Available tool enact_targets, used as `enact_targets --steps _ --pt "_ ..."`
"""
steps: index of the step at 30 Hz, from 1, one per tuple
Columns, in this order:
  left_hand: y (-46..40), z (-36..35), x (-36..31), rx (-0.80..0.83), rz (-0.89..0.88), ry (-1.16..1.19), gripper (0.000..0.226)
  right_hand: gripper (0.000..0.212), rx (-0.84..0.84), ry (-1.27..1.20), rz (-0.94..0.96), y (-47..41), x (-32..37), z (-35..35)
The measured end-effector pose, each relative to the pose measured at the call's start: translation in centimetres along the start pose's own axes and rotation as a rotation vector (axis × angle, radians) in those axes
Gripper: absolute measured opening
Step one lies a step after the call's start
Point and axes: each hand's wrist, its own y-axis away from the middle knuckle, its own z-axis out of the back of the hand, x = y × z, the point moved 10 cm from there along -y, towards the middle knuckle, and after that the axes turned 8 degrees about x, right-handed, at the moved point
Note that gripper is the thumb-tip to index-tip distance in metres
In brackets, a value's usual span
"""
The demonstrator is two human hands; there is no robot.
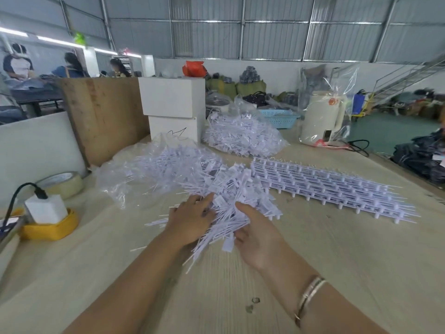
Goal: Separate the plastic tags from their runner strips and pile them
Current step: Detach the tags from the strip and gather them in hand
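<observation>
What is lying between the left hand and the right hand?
In the head view, a bundle of loose white tags fills the gap between the left hand and the right hand; both touch it.
</observation>
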Motion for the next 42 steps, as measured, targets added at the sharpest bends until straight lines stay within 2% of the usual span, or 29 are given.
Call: enact_targets --steps 4,7,9,12,14,15,18,20,23,27,33,36,38,42 --pt "0.6 0.0 0.5 -0.021 0.019 0.064 0.052 0.021 -0.127 0.002 -0.009 0.0 0.8 -0.6" --pt "1.0 0.5 0.0 -0.021 0.003 0.048 0.054 0.021 -0.173 0.007 -0.021 0.2 0.8 -0.5" --pt "1.4 1.1 -0.2 -0.040 0.005 -0.038 0.055 0.020 -0.156 0.009 -0.030 1.0 0.9 -0.7" --pt "2.4 2.9 -1.2 -0.168 -0.035 -0.092 0.056 0.023 -0.096 0.023 -0.047 2.2 1.2 -0.5" --pt "3.4 3.8 -2.6 -0.229 -0.099 -0.084 0.059 0.013 -0.043 0.012 -0.067 2.9 0.9 -0.3" --pt "3.6 3.6 -3.2 -0.202 -0.107 -0.081 0.063 0.007 -0.010 -0.014 -0.061 3.0 0.8 -0.4" --pt "3.6 1.8 -3.9 -0.009 -0.010 -0.170 0.087 0.009 0.006 -0.055 -0.038 2.4 0.6 -0.3" --pt "3.8 1.1 -4.5 0.009 -0.009 -0.226 0.082 0.018 0.013 -0.070 -0.039 1.6 0.6 -0.5" --pt "4.0 0.8 -4.9 -0.047 -0.087 -0.163 0.070 0.025 0.023 -0.062 -0.057 0.2 0.3 -0.8" --pt "4.5 0.3 -4.9 -0.129 -0.191 -0.150 0.061 0.023 -0.009 -0.084 -0.072 -1.2 -0.1 -0.6" --pt "5.4 0.9 -5.2 -0.191 -0.260 -0.097 0.061 0.040 -0.051 0.099 -0.022 -2.8 0.5 -0.9" --pt "6.2 1.3 -6.4 -0.235 -0.319 -0.153 0.059 0.030 -0.058 0.151 -0.008 -3.8 0.3 -1.3" --pt "6.3 0.9 -6.7 -0.190 -0.338 -0.135 0.057 0.024 -0.112 0.157 0.049 -4.4 0.3 -0.6" --pt "6.0 0.5 -5.7 -0.058 -0.329 0.047 0.064 0.029 -0.229 0.206 0.089 -4.8 0.3 1.3"
